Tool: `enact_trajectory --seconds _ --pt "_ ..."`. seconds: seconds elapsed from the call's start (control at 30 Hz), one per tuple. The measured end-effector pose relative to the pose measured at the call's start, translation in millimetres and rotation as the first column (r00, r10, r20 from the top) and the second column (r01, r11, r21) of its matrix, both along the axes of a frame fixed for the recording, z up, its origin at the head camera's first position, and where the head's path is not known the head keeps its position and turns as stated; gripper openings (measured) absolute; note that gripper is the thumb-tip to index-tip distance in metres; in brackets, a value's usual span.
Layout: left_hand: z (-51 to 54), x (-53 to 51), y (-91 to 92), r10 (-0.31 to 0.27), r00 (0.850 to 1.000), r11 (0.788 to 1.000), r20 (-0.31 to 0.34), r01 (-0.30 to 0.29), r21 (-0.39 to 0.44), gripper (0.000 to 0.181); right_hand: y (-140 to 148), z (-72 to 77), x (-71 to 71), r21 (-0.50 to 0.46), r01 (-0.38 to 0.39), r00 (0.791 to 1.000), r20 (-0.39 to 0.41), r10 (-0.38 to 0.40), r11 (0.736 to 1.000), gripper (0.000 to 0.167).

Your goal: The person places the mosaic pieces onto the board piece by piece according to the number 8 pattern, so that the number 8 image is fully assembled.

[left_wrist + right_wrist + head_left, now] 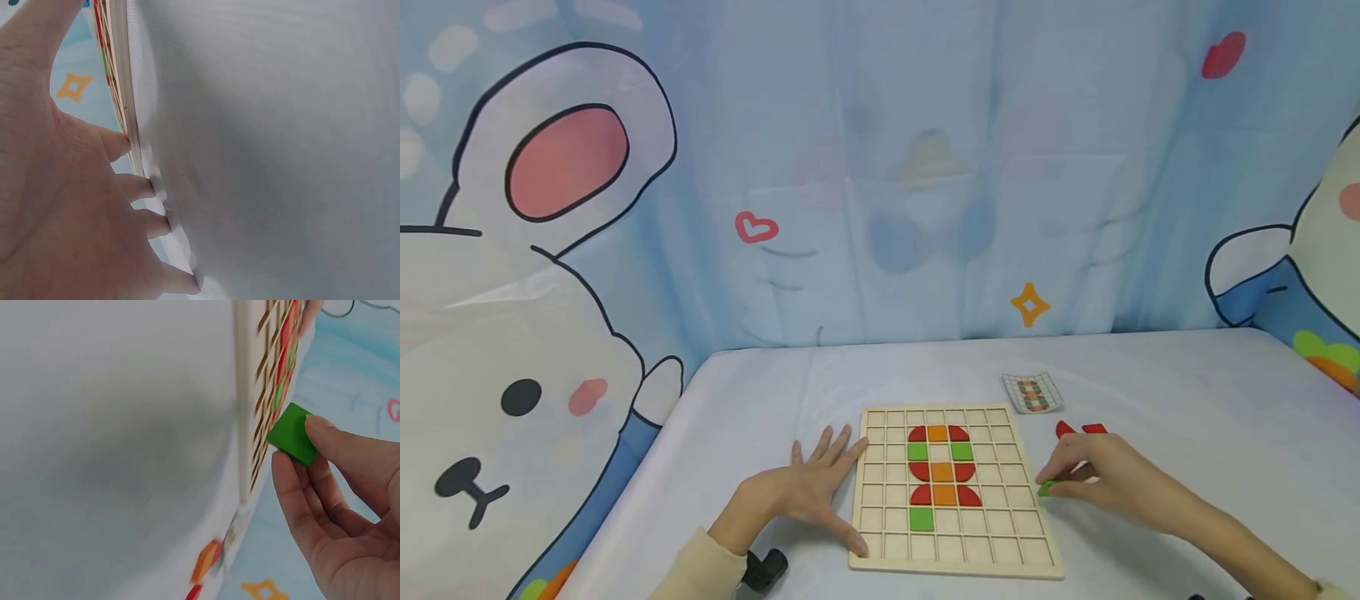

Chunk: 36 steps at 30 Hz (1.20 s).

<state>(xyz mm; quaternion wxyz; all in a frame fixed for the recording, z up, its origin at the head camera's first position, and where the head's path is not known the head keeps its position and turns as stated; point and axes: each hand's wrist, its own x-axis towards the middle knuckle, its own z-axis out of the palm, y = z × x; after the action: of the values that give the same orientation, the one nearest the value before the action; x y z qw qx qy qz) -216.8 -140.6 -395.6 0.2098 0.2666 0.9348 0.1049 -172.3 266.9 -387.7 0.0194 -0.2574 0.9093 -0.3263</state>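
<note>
A wooden grid board point(957, 569) lies on the white table. Red curved tiles point(920, 495), orange square tiles point(945, 495) and green square tiles point(921, 519) fill some cells in its middle columns. At the board's left edge, my left hand point(808, 492) has its fingers spread, with thumb and index finger touching the frame. My right hand point(1105, 479) is just beyond the right edge. Between thumb and fingers it pinches a green square tile point(292, 435), held tilted and apart from the board.
Behind the board's right corner lies a small pattern card point(1032, 392) showing a coloured grid. Loose red tiles point(1094, 428) sit beyond my right hand, and an orange tile point(205, 562) shows near them in the right wrist view. A printed curtain point(925, 292) hangs behind the table.
</note>
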Motion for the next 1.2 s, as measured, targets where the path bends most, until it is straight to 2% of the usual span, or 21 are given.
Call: enact_trajectory --seconds 0.17,0.33,0.47,0.7,0.97,1.2 --pt "-0.2 -0.1 -0.2 0.002 1.0 1.0 0.006 -0.002 0.003 0.13 -35.5 3.8 -0.2 -0.054 -0.074 0.995 0.063 0.078 0.996 0.015" --pt "-0.4 -0.2 0.2 0.001 1.0 1.0 0.015 -0.001 0.013 0.13 -60.5 1.5 -2.9 -0.11 -0.161 0.981 0.087 0.171 0.981 0.014" --pt "0.2 -0.2 0.7 0.005 1.0 1.0 0.014 -0.005 0.013 0.13 -73.1 -0.5 -6.5 -0.105 -0.205 0.972 0.091 0.215 0.973 0.016" --pt "0.3 -0.1 -0.8 0.013 1.0 1.0 0.016 -0.013 0.013 0.13 -84.2 -3.5 -9.7 -0.045 -0.202 0.972 0.111 0.206 0.978 0.019" --pt "1.7 0.9 -0.4 0.008 1.0 1.0 0.017 -0.008 0.017 0.129 -91.6 0.8 -6.5 -0.016 -0.169 0.974 0.149 0.169 0.986 0.02" --pt "-0.5 0.5 0.2 0.017 1.0 1.0 0.019 -0.017 0.016 0.13 -98.0 0.6 -3.1 0.022 -0.17 0.981 0.093 0.168 0.985 0.022"
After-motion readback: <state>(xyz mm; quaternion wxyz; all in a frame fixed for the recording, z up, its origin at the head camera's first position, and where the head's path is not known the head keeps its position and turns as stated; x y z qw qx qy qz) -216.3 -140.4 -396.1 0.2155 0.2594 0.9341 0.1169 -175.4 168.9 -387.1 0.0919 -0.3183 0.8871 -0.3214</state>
